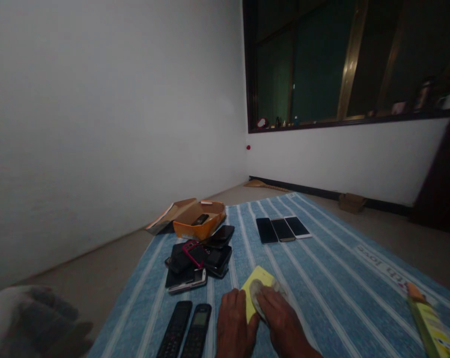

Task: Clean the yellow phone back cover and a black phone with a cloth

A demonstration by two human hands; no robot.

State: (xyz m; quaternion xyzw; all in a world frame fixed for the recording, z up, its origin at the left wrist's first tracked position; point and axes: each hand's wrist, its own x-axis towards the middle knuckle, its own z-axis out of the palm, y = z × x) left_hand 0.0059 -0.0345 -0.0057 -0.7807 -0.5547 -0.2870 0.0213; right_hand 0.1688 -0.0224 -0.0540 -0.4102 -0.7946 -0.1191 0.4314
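Note:
A flat, bright yellow phone (261, 276), seen from its plain side, lies at an angle at the front middle of the striped cloth. My left hand (235, 320) grips its left and lower edge with closed fingers. A crumpled pale grey rag (255, 290) is pressed against the yellow surface by my right hand (279, 318), whose fingers are bunched over it. The phone's lower part is hidden by both hands. Left of my left hand lie two black cordless handsets, one with a screen (200, 318) and one darker (178, 318), side by side.
A pile of old phones (195, 258) lies ahead on the left, before an open orange box (206, 228) with a phone inside. Three phones (283, 230) lie in a row farther back. A yellow-green bottle (429, 320) lies at right on the blue striped cloth (322, 278).

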